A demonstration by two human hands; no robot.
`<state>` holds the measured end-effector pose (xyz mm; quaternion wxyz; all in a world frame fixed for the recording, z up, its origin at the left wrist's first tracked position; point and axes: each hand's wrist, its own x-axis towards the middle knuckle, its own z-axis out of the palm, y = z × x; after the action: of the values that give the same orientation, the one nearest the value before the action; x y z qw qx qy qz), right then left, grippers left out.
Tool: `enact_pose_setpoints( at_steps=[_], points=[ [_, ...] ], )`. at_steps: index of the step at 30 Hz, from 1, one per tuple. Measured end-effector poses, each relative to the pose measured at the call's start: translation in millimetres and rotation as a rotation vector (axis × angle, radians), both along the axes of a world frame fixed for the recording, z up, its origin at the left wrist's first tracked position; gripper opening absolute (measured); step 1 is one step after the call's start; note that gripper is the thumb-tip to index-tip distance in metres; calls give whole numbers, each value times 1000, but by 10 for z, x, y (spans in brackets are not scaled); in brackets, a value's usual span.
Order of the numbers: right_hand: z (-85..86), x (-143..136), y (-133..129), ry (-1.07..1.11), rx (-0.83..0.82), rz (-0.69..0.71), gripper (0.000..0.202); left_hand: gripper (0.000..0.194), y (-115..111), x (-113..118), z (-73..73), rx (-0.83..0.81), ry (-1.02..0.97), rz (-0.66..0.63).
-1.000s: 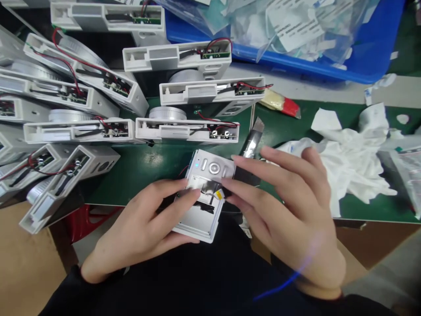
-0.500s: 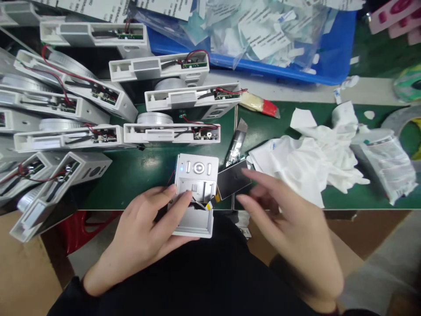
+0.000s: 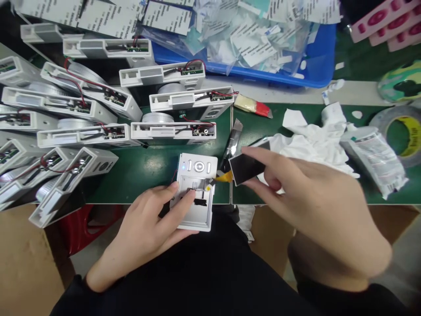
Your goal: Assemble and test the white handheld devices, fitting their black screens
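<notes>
My left hand [image 3: 154, 219] grips a silver-white camera-like device housing [image 3: 199, 215] at the bench's front edge, its fingertips resting on the recessed panel. Round and oblong buttons and a small blue light show at the housing's top. Between thumb and fingers my right hand [image 3: 296, 193] pinches a small dark display screen [image 3: 248, 166] by its right side, tilted above the bench. An orange flex cable [image 3: 224, 177] joins the screen to the housing. Just behind the screen lies a utility knife [image 3: 232, 142], partly covered.
Several open white device housings [image 3: 174, 131] with red wires stand at the left. Behind lies a blue tray [image 3: 272, 78] of peeled films. A brush [image 3: 253, 105], white cloth [image 3: 315, 140], a plastic packet [image 3: 375, 158] and tape rolls [image 3: 406, 136] lie to the right.
My right hand, empty before, has taken hold of the screen and lifted it off the bench. The flex cable now stretches up to it. My left hand keeps the housing nearly in place.
</notes>
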<state>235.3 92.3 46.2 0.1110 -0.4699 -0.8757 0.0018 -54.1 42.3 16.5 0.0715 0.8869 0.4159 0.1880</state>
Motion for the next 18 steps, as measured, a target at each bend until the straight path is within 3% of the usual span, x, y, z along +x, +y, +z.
enact_pose_setpoints(
  at_steps=[4, 10, 15, 18],
  points=[
    [32, -118, 160, -27, 22, 38, 39, 39, -47, 42, 2, 64, -20, -24],
    [-95, -260, 233, -107, 18, 56, 49, 44, -113, 105, 8, 74, -17, 17],
    [-79, -287, -41, 113, 5, -118, 25, 50, -139, 106, -26, 39, -23, 29],
    [-55, -337, -259, 317, -116, -167, 8, 51, -135, 105, -43, 37, -31, 34]
  ],
)
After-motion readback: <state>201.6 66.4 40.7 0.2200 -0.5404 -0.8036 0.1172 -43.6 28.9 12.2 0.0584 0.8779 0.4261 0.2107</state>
